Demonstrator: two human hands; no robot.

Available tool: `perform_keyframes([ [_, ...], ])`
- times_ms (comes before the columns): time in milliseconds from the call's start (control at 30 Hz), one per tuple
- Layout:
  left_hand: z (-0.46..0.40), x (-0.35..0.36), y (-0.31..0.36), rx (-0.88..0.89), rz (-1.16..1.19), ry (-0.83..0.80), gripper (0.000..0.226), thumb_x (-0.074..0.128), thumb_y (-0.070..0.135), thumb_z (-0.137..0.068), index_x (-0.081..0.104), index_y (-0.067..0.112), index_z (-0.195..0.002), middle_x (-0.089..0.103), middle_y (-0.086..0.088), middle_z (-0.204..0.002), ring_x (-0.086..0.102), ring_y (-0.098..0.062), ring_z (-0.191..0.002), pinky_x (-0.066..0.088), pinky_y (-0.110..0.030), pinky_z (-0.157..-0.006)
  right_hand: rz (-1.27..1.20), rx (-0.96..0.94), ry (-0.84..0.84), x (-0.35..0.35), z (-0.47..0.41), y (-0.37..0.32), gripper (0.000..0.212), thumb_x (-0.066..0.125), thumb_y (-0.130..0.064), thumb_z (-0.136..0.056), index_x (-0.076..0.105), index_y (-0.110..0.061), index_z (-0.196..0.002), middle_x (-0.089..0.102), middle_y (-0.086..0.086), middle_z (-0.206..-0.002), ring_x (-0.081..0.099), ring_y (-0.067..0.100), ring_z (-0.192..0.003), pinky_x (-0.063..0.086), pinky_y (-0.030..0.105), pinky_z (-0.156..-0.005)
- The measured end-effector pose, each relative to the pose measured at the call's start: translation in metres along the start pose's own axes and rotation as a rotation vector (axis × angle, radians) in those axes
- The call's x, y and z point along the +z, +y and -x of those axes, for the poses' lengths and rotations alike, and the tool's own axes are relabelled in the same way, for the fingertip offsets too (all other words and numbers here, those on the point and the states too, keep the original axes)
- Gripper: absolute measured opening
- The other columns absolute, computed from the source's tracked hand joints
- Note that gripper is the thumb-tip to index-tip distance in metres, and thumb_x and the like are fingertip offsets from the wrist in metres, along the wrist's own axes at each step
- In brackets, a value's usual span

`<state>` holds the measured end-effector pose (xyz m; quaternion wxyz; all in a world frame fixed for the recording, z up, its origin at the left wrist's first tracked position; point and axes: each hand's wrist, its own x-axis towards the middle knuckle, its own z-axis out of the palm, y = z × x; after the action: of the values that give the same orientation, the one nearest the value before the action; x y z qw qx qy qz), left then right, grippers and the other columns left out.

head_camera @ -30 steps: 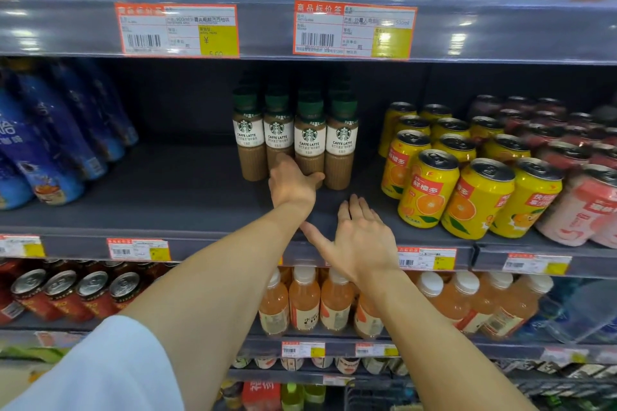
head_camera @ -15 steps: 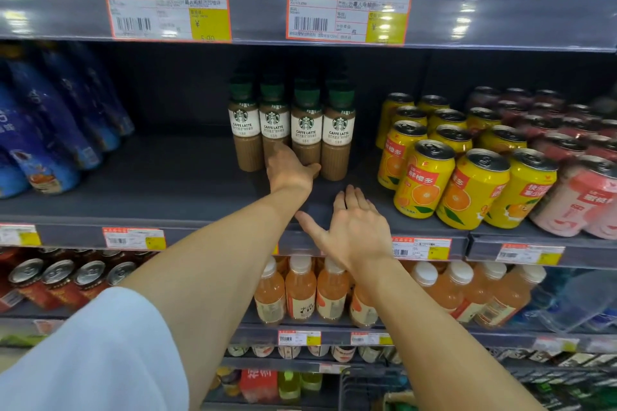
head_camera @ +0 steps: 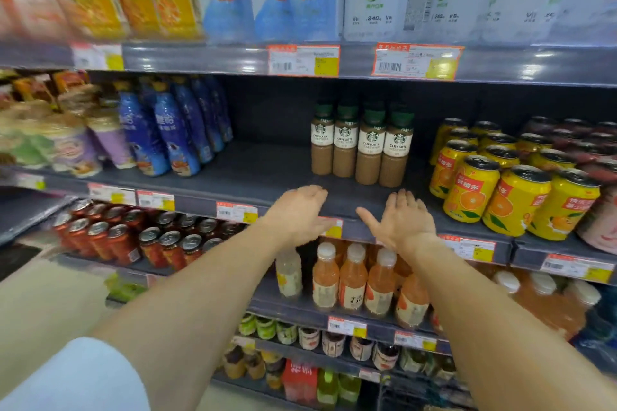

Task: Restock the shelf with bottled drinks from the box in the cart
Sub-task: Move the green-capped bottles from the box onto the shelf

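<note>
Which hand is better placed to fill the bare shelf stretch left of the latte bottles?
Left, probably. Both hands are empty, but the left hand hangs nearer the bare shelf beside the latte bottles; the right hand sits toward the orange cans.

Brown plastic latte bottles: dark green caps, white labels with green logo. Yellow metal cans: orange-fruit print, red label panel. Dark grey metal shelf. Blue plastic bottles.

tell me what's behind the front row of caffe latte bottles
More green caps show behind the caffe latte bottles, so further rows stand there. Their count and the shelf floor behind are hidden.
</note>
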<state>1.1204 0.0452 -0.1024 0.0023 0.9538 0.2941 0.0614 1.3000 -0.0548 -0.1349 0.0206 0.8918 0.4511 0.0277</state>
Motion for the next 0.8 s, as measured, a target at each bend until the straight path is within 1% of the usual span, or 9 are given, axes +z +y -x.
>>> perform_keyframes([
  [67,0.022,0.001,-0.003,0.04,-0.068,-0.015,0.067,0.042,0.049,-0.098,0.029,0.007,-0.149,0.028,-0.011,-0.157,0.025,-0.023,-0.145,0.025,-0.037,-0.116,-0.026,-0.013,0.061,0.0,0.017,-0.012,0.097,0.008,-0.073,-0.09,0.011,-0.001,-0.154,0.011,0.017,-0.161,0.008,0.028,-0.149,0.01,0.041,-0.121],
  [133,0.043,0.004,0.0,0.018,-0.095,-0.02,0.067,0.037,0.049,-0.099,0.025,0.007,-0.151,0.023,-0.011,-0.159,0.02,-0.022,-0.147,0.022,-0.041,-0.117,-0.088,-0.043,0.097,-0.001,0.041,-0.026,0.092,0.011,-0.07,-0.093,0.005,-0.002,-0.154,0.002,0.015,-0.162,0.0,0.026,-0.15,0.003,0.039,-0.121],
  [233,0.083,0.005,0.017,-0.033,-0.094,-0.02,0.065,0.03,0.046,-0.102,0.017,0.006,-0.152,0.015,-0.011,-0.161,0.013,-0.022,-0.148,0.018,-0.043,-0.118,-0.146,-0.102,0.113,0.007,0.084,-0.043,0.088,0.015,-0.066,-0.095,0.006,-0.003,-0.155,0.0,0.014,-0.163,-0.002,0.023,-0.15,0.0,0.037,-0.121],
  [300,0.113,0.004,0.032,-0.074,-0.081,-0.008,0.064,0.026,0.044,-0.103,0.016,0.004,-0.152,0.011,-0.012,-0.161,0.012,-0.023,-0.148,0.017,-0.042,-0.117,-0.13,-0.133,0.041,0.015,0.114,-0.049,0.09,0.011,-0.068,-0.093,0.006,-0.003,-0.155,0.0,0.014,-0.163,-0.002,0.024,-0.151,0.0,0.037,-0.122],
  [400,0.146,0.012,0.048,-0.118,-0.059,-0.008,0.064,0.023,0.044,-0.104,0.015,0.003,-0.153,0.008,-0.013,-0.162,0.01,-0.025,-0.148,0.014,-0.043,-0.116,-0.111,-0.157,0.018,0.027,0.155,-0.051,0.104,-0.009,-0.074,-0.082,0.01,-0.002,-0.154,0.007,0.017,-0.162,0.005,0.027,-0.15,0.009,0.04,-0.122],
  [433,0.156,0.016,0.052,-0.123,-0.042,-0.023,0.065,0.023,0.044,-0.104,0.014,0.004,-0.153,0.008,-0.013,-0.162,0.009,-0.025,-0.149,0.014,-0.043,-0.117,-0.119,-0.162,0.003,0.03,0.169,-0.051,0.106,-0.012,-0.074,-0.08,0.012,-0.001,-0.153,0.008,0.017,-0.162,0.006,0.027,-0.15,0.011,0.041,-0.121],
  [567,0.189,0.034,0.07,-0.1,-0.039,-0.081,0.065,0.021,0.045,-0.104,0.011,0.005,-0.154,0.007,-0.011,-0.162,0.007,-0.023,-0.149,0.017,-0.043,-0.117,-0.101,-0.168,-0.088,0.046,0.217,-0.042,0.086,0.013,-0.064,-0.095,0.007,-0.002,-0.154,0.001,0.015,-0.162,0.0,0.027,-0.15,0.005,0.04,-0.122],
  [667,0.209,0.05,0.088,-0.067,-0.027,-0.123,0.064,0.021,0.045,-0.104,0.013,0.005,-0.153,0.011,-0.011,-0.162,0.009,-0.024,-0.149,0.018,-0.045,-0.118,0.01,-0.215,-0.117,0.058,0.245,-0.028,0.081,0.013,-0.058,-0.099,0.004,0.001,-0.153,0.0,0.02,-0.161,-0.001,0.029,-0.15,0.004,0.039,-0.122],
  [800,0.23,0.076,0.111,-0.036,-0.006,-0.148,0.064,0.022,0.045,-0.103,0.016,0.005,-0.153,0.015,-0.01,-0.161,0.011,-0.024,-0.148,0.019,-0.046,-0.117,-0.027,-0.18,-0.17,0.08,0.268,-0.012,0.082,0.015,-0.059,-0.099,0.008,0.003,-0.152,0.004,0.019,-0.161,0.003,0.03,-0.15,0.01,0.042,-0.121],
])
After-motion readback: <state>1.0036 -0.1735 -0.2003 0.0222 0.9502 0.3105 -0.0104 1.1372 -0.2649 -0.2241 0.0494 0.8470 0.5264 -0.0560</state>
